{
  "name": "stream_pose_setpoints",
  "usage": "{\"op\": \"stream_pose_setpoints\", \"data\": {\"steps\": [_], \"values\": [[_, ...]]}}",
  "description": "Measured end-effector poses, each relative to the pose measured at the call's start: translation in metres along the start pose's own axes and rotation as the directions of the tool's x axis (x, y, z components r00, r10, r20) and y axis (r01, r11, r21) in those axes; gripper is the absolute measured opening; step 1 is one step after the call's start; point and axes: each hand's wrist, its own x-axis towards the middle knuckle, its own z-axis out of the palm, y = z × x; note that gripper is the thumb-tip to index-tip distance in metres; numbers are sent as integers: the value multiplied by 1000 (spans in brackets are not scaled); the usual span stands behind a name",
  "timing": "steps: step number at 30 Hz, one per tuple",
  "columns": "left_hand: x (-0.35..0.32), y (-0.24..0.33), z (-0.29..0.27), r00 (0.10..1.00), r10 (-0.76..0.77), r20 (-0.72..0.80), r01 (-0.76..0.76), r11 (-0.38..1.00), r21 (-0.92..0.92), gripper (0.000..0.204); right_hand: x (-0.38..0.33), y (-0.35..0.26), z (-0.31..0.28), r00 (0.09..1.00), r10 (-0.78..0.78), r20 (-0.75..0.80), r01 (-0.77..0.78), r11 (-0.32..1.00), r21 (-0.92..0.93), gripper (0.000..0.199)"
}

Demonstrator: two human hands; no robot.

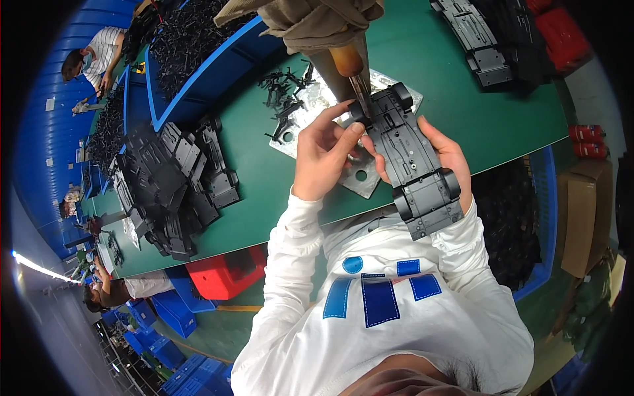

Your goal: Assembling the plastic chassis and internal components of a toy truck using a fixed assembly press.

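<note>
A long black plastic car chassis point(404, 148) with rounded wheel arches is held tilted over the near edge of the green table. My right hand point(449, 155) grips its right side, thumb along the edge and the other fingers hidden underneath. On the left, my left hand point(323, 155) has thumb and forefinger closed round the arch at the far left corner. Whether a small part is also pinched there, I cannot tell. A metal shaft with an amber collar point(347, 61) comes down from a cloth-wrapped tool point(317, 23), its tip at the chassis beside my left fingers.
Small black parts point(284, 92) lie on a metal plate point(361, 187). More chassis pieces point(175, 185) are piled left, below a blue bin point(218, 72) of black parts. Another chassis stack point(472, 39) stands far right. A red stool point(228, 272) and co-workers are at left.
</note>
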Motion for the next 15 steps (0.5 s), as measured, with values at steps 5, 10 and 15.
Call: {"op": "stream_pose_setpoints", "data": {"steps": [5,10,15], "values": [[0,-1,-1,1000,-3,-2,3,1000,10,49,0,0,3,1000,12,-4,-12,1000,13,55],[0,0,0,1000,7,5,-7,1000,1,48,-1,1,5,1000,0,-28,0,1000,22,54],[-1,0,-1,1000,-1,5,1,1000,10,48,-1,1,4,1000,1,-23,-1,1000,28,53]]}}
